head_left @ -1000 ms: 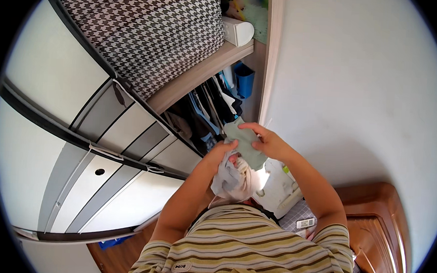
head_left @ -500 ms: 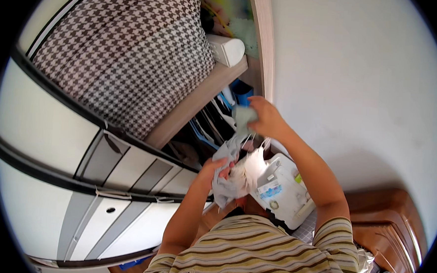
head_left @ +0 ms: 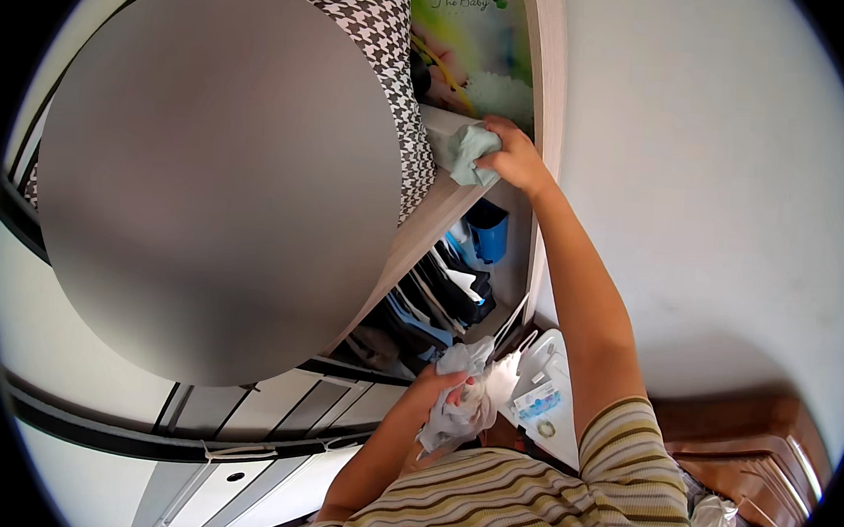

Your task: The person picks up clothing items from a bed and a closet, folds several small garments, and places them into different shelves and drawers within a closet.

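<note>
Two cloths are in hand. The right hand [head_left: 512, 156], which a second ago was down in front of the chest beside the left, has risen to full reach and now presses a small pale green cloth [head_left: 468, 151] against the front edge of the upper wardrobe shelf [head_left: 424, 227], fingers closed around it. The view has tipped upward with the arm. That reads as the green piece being put away up there while the rest waits below. The left hand [head_left: 439, 390] has stayed low near the striped shirt [head_left: 524, 498], clutching a bunch of whitish-grey cloths [head_left: 457, 408].

On the shelf, just left of the green cloth, lies a white roll-shaped bundle [head_left: 438, 131], and beside that a large black-and-white houndstooth bag or cushion [head_left: 395, 43], partly blotted out by a grey blurred patch. Behind the right hand stands a flat package [head_left: 471, 47] printed in green, yellow and white, with a line of dark lettering near its top. Below the shelf hang dark and blue garments [head_left: 439, 293] and a blue bin [head_left: 488, 236]. Near the left hand sits a white plastic pack [head_left: 548, 404] bearing a small blue and green label. A wooden cabinet [head_left: 756, 443] stands at lower right against the pale wall.
</note>
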`<state>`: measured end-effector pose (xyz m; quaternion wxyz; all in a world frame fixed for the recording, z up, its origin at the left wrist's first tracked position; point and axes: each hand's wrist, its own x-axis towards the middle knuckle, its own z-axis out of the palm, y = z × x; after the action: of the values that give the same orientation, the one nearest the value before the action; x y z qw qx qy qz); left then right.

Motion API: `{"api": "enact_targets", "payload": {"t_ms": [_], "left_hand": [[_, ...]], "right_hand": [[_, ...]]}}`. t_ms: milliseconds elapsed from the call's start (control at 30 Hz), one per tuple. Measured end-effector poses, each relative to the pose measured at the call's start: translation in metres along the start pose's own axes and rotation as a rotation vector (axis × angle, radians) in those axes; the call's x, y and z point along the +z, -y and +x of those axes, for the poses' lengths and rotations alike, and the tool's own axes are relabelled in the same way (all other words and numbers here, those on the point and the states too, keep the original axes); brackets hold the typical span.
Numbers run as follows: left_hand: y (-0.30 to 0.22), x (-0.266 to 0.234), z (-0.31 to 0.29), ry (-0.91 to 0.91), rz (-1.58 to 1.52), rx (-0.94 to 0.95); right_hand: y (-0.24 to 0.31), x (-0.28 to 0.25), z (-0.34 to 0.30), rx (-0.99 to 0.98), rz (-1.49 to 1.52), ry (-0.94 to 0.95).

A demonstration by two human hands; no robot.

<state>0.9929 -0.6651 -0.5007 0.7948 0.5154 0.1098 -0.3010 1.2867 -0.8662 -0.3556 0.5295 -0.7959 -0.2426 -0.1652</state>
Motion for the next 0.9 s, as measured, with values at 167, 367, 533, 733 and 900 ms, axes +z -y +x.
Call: {"api": "enact_targets", "payload": {"t_ms": [167, 367, 533, 733, 900], "left_hand": [[-0.014, 0.003, 0.000, -0.035, -0.029, -0.004], [-0.020, 0.014, 0.005, -0.064, -0.008, 0.030], [-0.016, 0.018, 0.007, -0.019, -0.023, 0.002], [-0.014, 0.016, 0.001, -0.056, -0.089, -0.026], [-0.006, 0.013, 0.006, -0.056, -0.003, -0.011]], "right_hand": [[0.024, -0.003, -0.029, -0.066, -0.148, -0.051], [0.030, -0.002, -0.056, 0.344, 1.297, -0.048], [-0.010, 0.043, -0.036, 0.740, 1.214, -0.236], [-0.022, 0.045, -0.018, 0.593, 1.058, -0.218], [-0.030, 0.033, -0.007, 0.654, 0.973, 0.060]]}}
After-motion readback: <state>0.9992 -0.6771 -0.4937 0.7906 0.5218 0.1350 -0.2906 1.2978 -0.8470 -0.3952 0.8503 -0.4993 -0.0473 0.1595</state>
